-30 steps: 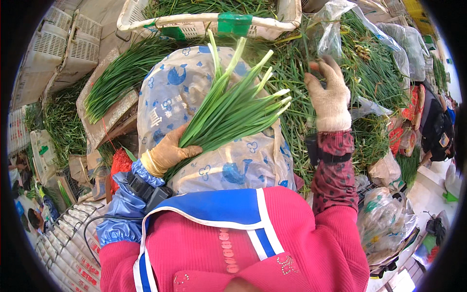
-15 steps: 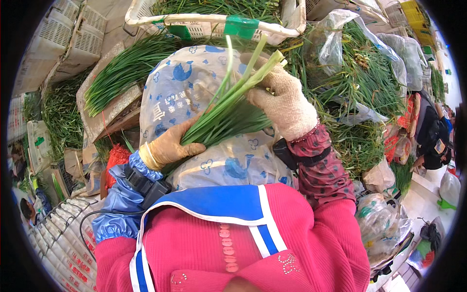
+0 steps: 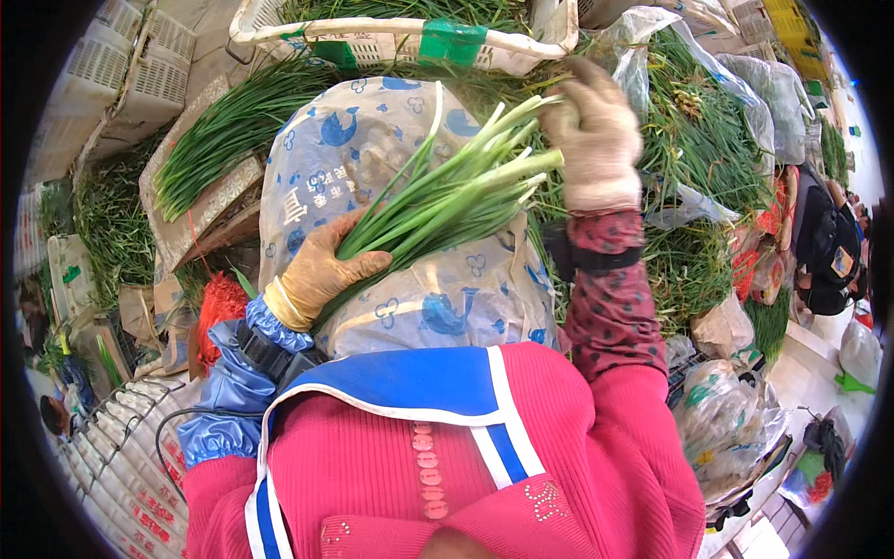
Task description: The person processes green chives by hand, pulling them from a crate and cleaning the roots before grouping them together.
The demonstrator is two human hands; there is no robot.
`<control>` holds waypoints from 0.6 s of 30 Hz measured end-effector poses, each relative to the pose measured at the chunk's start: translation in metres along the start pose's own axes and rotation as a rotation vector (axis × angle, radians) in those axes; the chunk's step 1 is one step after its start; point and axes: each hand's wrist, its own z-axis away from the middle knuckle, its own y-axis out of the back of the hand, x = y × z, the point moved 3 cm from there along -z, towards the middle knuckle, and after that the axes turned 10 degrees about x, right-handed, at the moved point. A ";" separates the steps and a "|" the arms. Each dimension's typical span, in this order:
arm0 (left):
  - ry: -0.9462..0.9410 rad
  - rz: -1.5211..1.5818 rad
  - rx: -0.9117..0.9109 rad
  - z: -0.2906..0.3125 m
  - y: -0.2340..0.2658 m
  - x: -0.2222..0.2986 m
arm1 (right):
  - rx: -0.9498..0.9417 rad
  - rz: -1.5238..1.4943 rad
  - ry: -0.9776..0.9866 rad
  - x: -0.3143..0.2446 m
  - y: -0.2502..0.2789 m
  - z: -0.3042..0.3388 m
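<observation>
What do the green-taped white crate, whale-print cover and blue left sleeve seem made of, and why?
White crate: probably rigid plastic, dull, with slotted walls.
Whale-print cover: likely plastic film, faintly glossy, translucent and creased.
Blue left sleeve: glossy, perhaps coated fabric or plastic, with crinkled highlights.

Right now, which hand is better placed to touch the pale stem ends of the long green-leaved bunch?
Probably the right hand, cream knit-gloved, beside those pale stem ends; the left hand, tan-gloved, grips the long green-leaved bunch lower down.

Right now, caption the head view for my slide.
Gloved left hand holds a bunch of greens over a patterned cover, the blurred right hand beside its pale ends.
</observation>
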 end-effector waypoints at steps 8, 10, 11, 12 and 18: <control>-0.062 -0.114 0.227 -0.002 0.017 0.003 | 0.337 0.209 -0.856 0.132 0.131 0.032; -0.133 -0.134 0.263 -0.008 0.015 0.016 | -0.114 0.683 -0.835 0.150 0.162 0.043; -0.134 -0.145 0.285 -0.007 0.015 0.014 | -0.322 0.779 -0.834 0.157 0.155 0.052; -0.205 -0.156 0.349 -0.009 0.016 0.013 | -0.394 0.806 -0.823 0.132 0.146 0.048; -0.263 -0.136 0.435 -0.015 0.015 0.019 | -0.543 -0.385 -0.888 -0.041 0.066 0.024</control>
